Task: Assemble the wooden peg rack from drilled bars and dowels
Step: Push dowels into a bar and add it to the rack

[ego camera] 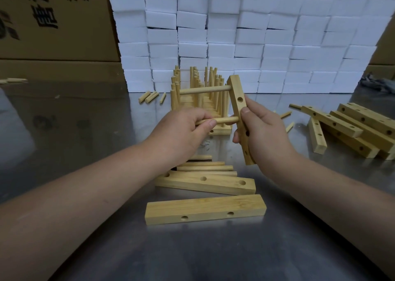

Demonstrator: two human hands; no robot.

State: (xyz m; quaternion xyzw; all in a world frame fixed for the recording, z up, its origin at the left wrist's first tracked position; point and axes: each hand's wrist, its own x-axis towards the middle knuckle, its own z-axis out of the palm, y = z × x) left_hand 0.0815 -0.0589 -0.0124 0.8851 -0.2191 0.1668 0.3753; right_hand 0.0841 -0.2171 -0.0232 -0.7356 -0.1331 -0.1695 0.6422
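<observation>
A: So, how does that bar (237, 104) handle?
B: Light, stiff, smooth, I'd say. My right fingers (245, 112) grip it mid-length, upright over the counter (85, 152). Left fingers (208, 123) pinch a dowel (224, 120) at its tail, tip at a hole.

Two hands: left hand (183, 126), right hand (265, 131). Between them, one drilled bar (238, 101) and two dowels: seated dowel (205, 90), pinched dowel (222, 120). Flat on the table, nearest: two more, near bar (205, 210) and second bar (213, 183). Behind those, at least three loose dowels (205, 168). Rightward, bar pile (363, 131) of at least five, overlap hiding the rest. About four short pegs (149, 96) by the foam, two stray pegs (285, 115) right of the hands. Finished racks (193, 77) too overlapped to count.
</observation>
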